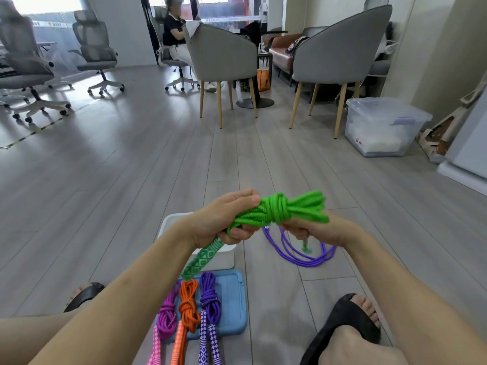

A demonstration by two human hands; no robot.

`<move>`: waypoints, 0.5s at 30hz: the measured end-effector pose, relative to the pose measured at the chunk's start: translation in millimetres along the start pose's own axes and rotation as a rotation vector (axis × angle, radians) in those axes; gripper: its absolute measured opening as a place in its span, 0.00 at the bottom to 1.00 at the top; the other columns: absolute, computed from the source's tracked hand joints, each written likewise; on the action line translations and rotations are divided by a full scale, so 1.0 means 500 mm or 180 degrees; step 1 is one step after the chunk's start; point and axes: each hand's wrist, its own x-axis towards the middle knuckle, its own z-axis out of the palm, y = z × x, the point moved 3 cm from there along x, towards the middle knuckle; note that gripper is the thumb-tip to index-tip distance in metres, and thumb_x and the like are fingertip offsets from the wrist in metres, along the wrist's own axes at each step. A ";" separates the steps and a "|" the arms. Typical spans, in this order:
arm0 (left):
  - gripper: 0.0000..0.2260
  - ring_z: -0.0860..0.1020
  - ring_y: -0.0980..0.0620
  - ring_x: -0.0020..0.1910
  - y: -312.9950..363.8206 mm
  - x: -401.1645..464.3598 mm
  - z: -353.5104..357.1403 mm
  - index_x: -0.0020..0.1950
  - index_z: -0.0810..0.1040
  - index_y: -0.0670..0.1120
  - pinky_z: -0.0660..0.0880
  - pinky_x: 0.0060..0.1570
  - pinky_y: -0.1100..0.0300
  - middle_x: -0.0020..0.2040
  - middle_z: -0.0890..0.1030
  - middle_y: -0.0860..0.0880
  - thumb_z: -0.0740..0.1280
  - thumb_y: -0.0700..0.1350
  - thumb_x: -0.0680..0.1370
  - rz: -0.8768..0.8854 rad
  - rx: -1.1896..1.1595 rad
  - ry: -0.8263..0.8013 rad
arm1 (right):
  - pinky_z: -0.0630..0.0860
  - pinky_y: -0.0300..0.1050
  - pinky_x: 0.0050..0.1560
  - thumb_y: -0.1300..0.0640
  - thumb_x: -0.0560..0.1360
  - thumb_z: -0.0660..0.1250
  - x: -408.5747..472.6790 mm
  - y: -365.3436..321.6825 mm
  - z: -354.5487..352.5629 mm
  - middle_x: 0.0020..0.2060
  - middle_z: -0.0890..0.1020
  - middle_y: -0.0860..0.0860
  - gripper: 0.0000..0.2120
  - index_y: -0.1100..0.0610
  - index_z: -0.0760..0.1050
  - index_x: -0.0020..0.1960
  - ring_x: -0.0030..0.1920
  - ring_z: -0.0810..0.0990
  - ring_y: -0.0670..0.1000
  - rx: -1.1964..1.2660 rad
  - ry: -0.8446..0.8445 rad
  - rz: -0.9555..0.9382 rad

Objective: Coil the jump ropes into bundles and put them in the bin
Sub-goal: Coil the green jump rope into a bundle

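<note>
The white bin (226,255) is mostly hidden behind the left hand (224,219) and forearm, so its inside cannot be seen. The right hand (313,229) covers most of the second green handle (305,246). The handles of the pink rope (164,318), orange rope (187,309) and purple bundle (209,306) are cut off by the near edge. The far seated person (174,32) is blurred.

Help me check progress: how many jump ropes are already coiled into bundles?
4: the green bundle held in both hands, and the pink bundle, orange bundle and purple bundle lying on the blue lid. More may be hidden inside the white bin.
</note>
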 end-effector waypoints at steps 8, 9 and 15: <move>0.07 0.72 0.55 0.26 -0.087 0.021 0.006 0.49 0.70 0.50 0.63 0.25 0.63 0.38 0.76 0.48 0.59 0.51 0.84 -0.1091 0.2295 0.0443 | 0.65 0.44 0.35 0.46 0.75 0.76 0.023 -0.036 -0.004 0.27 0.72 0.46 0.13 0.55 0.83 0.38 0.30 0.67 0.46 -0.1795 0.0769 0.0349; 0.08 0.73 0.55 0.26 -0.100 0.027 -0.001 0.49 0.69 0.49 0.64 0.25 0.64 0.38 0.76 0.47 0.58 0.51 0.85 -0.0987 0.2249 0.0690 | 0.65 0.42 0.33 0.46 0.75 0.75 0.025 -0.046 0.006 0.27 0.73 0.47 0.14 0.56 0.82 0.38 0.29 0.67 0.45 -0.1916 0.0981 0.0319; 0.08 0.72 0.51 0.27 -0.125 0.050 -0.037 0.51 0.67 0.45 0.62 0.24 0.63 0.38 0.75 0.43 0.58 0.48 0.85 -0.0401 0.1182 0.2170 | 0.73 0.45 0.40 0.52 0.80 0.69 0.046 -0.070 0.071 0.32 0.82 0.47 0.11 0.53 0.81 0.40 0.31 0.76 0.42 -0.1496 0.1539 0.0233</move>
